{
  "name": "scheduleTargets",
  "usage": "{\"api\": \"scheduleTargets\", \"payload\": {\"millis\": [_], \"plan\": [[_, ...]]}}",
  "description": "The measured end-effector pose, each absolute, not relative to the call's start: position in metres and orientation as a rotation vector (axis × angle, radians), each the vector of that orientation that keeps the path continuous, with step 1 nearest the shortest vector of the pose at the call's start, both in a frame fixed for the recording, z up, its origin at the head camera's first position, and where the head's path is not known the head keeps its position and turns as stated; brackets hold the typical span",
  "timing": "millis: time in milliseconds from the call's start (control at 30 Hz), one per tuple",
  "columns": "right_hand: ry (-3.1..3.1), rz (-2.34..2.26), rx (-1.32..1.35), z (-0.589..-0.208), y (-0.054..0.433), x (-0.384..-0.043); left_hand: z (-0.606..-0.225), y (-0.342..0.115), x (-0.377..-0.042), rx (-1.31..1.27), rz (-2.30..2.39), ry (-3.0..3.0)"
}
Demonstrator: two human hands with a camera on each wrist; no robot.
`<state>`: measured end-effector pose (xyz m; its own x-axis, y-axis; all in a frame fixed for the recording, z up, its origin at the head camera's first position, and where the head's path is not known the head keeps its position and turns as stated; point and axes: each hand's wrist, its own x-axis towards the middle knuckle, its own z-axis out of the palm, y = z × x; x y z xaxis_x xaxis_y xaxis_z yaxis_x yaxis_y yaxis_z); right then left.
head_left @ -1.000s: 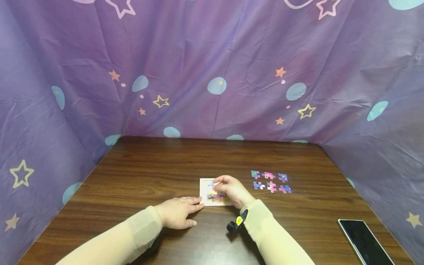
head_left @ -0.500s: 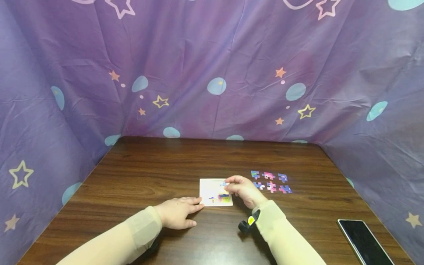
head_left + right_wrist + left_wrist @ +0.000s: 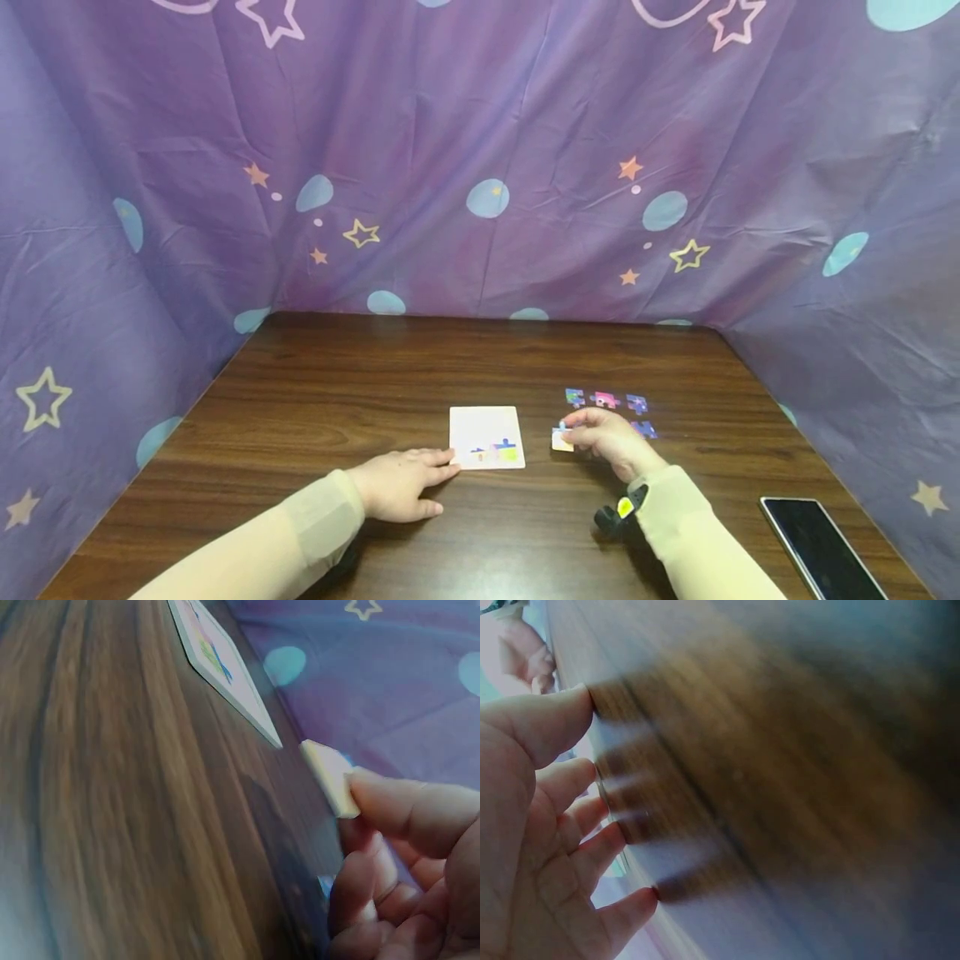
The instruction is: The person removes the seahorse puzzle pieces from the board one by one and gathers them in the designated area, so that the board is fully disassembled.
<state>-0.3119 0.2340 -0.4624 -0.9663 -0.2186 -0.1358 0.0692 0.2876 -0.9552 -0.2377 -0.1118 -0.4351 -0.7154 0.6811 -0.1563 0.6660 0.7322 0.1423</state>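
Observation:
In the head view, my left hand (image 3: 397, 485) lies with its fingers extended, the fingertips on the left edge of a white square puzzle board (image 3: 480, 423). Several joined pieces (image 3: 504, 454) sit along the board's lower edge. To the right of the board, my right hand (image 3: 611, 437) pinches a light puzzle piece (image 3: 561, 439) between thumb and fingers. Close up in the right wrist view, this piece (image 3: 328, 780) is held off the table, apart from the board (image 3: 251, 710). The left wrist view shows the left hand (image 3: 562, 832) with slightly spread fingers.
Loose puzzle pieces (image 3: 605, 400) lie in rows behind my right hand, which hides some of them. A phone (image 3: 825, 546) lies near the right edge of the brown wooden table (image 3: 360, 367). Purple patterned cloth (image 3: 450, 125) hangs around the back and sides.
My right hand has moved rightward from above the board, carrying the pinched piece to the table's loose pieces. The left hand has stayed at the board's edge.

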Motion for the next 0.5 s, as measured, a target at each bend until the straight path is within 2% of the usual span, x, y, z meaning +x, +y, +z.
{"api": "scheduleTargets", "payload": {"millis": [233,500], "plan": [[2.528,-1.532,-0.107,-0.459,0.258,-0.302,-0.436,-0.113,-0.238,1.080,0.110,2.730],[2.668,-1.443,-0.111,-0.462,0.256,-0.295,-0.437,-0.114,-0.238,1.068,0.114,2.738]]}}
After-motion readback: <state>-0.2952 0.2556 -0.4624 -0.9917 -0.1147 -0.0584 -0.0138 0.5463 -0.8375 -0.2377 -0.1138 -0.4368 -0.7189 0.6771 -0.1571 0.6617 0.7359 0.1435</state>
